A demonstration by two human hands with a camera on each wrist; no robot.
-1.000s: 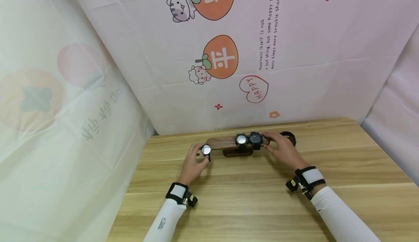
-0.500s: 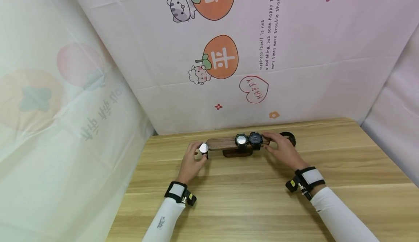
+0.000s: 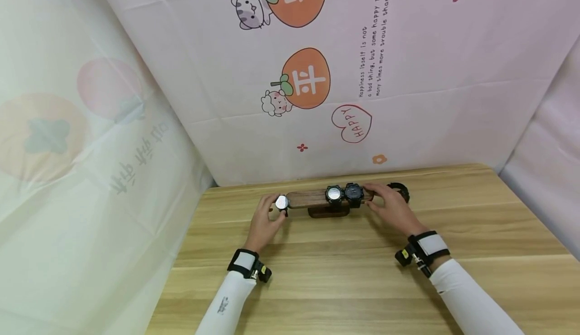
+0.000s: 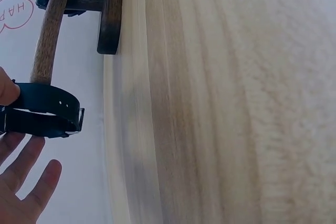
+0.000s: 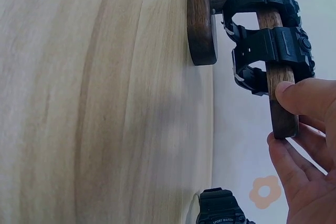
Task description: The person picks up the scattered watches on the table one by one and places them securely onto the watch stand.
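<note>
A watch (image 3: 282,202) is pinched by the left hand (image 3: 265,224), and a wooden stand (image 3: 309,199) by the right hand (image 3: 393,208).

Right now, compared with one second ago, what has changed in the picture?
The left hand and the watch it pinches have moved slightly left and farther away. Nothing was taken or let go. The right hand, the wooden stand and its two watches stayed put.

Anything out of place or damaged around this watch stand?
No damage shows, but the black sport watch may be out of place: it sits on the table beside the right hand, while two watches loop round the wooden watch stand and the left hand holds a fourth.
</note>
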